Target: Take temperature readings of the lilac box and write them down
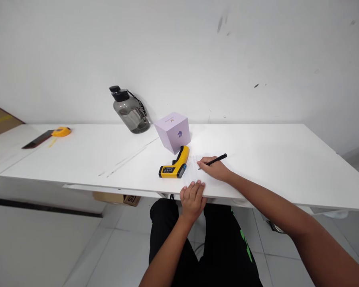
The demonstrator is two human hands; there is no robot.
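Note:
My right hand (215,169) is closed around a black pen (217,159), its tip down at a white sheet of paper (192,169) with faint writing on it. At the table's front edge, my left hand (193,199) lies flat with its fingers stretched over the lower end of the sheet. Just left of the paper rests a yellow and black infrared thermometer (171,171) on its side, its handle toward the back. Behind it stands a lilac box (175,131) with a small dark print.
A grey transparent water bottle (133,113) stands near the wall on the white table (272,159). Farther left are a yellow tape measure (61,132), a dark flat piece (38,139) and a cardboard box (1,121). Another carton (115,198) shows below the table.

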